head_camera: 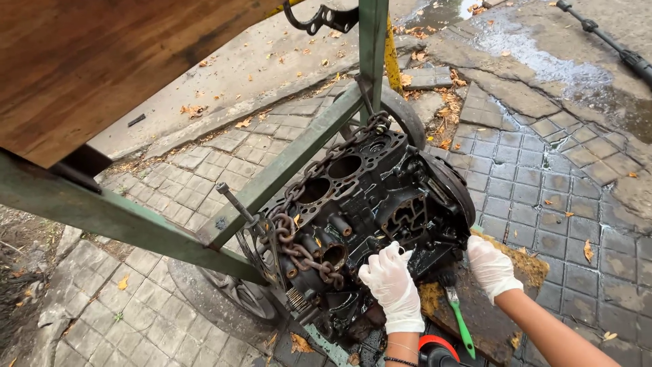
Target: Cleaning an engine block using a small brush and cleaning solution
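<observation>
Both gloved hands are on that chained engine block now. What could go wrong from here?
1. The engine block hangs tilted from a rusty chain on the green frame; if a link slips, it could drop onto the left hand or right hand.
2. The wet paving could cause a slip.
3. The block's sharp edges could tear the thin gloves.

Outdoors in daylight: wet grey paving stones (pixel 543 170) strewn with dry leaves (pixel 448 109), beneath a green steel frame (pixel 285 163).

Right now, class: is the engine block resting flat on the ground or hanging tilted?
Hanging tilted. A rusty chain wraps the engine block to the green steel frame; its cylinder bores face up and sideways.
</observation>
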